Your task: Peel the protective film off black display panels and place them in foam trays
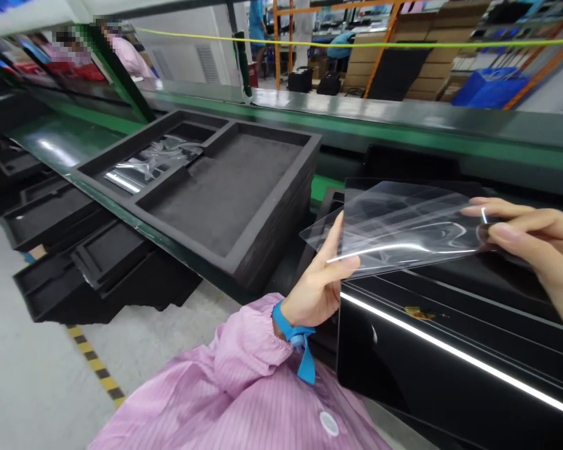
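Several clear plastic films, overlapping and slightly curved, are held up between my two hands over a glossy black panel. My left hand is closed at the films' lower left corner, thumb on the front and fingers behind. It sits at the panel's left edge; whether it also grips the panel I cannot tell. At the films' right end, my right hand pinches them between thumb and fingers. A bright light strip reflects across the panel, and a small gold-coloured patch shows on it.
Left of my hands, a stack of black foam trays stands on the green bench; crumpled clear film lies in its left compartment. More black trays are stacked lower left. A yellow cord crosses behind. People in pink work beyond.
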A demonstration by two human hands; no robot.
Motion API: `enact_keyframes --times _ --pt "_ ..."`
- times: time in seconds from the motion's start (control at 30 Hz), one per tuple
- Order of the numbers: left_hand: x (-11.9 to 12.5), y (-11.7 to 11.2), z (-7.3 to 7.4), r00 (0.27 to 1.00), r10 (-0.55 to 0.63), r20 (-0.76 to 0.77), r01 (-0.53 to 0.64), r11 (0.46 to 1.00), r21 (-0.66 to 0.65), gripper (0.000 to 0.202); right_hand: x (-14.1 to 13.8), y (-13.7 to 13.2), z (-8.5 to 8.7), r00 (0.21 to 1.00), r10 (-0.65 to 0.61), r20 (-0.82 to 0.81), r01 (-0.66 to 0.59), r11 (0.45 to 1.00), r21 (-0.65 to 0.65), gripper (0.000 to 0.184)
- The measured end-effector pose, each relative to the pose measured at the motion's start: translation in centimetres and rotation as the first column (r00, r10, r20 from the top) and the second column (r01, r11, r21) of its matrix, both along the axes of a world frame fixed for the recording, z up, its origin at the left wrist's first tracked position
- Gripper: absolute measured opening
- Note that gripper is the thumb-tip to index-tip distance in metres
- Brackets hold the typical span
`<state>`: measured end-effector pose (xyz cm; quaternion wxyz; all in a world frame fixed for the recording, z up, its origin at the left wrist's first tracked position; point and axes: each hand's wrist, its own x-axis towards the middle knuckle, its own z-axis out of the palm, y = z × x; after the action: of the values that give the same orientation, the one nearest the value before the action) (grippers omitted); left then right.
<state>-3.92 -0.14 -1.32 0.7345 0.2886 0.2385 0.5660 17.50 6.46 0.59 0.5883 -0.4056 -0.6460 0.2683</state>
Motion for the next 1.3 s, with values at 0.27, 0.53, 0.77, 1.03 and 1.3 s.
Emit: enact_keyframes --times 0.27,0.53,0.77,1.03,1.3 --pt "-0.2 0.0 0.1 0.999 -0.024 -0.023 0.024 1.000 -0.010 0.067 0.3 0.1 -0.3 0.999 -0.002 0.047 0.002 1.000 -0.006 0.029" --pt "0.3 0.3 -0.6 0.999 0.034 0.039 -0.030 0.995 -0.095 0.069 0.2 -0.2 -0.5 0.989 0.056 0.138 -0.069 0.993 0.093 0.017" --pt "0.5 0.2 -1.0 0.999 -0.028 0.029 0.029 0.998 -0.047 0.084 1.4 -0.1 -0.9 0.967 0.230 0.106 -0.215 0.967 -0.139 0.022" --pt "-5.7 -2.3 6.6 0.956 0.131 -0.262 -0.086 0.981 0.174 0.075 0.8 -0.6 -0.9 0.983 0.039 -0.177 -0.077 0.974 -0.211 0.014" --pt "-17.5 6.3 12.3 0.452 0.842 -0.295 -0.421 0.492 0.762 0.064 1.2 3.7 -5.6 0.736 -0.042 0.675 0.143 0.985 -0.095 0.037"
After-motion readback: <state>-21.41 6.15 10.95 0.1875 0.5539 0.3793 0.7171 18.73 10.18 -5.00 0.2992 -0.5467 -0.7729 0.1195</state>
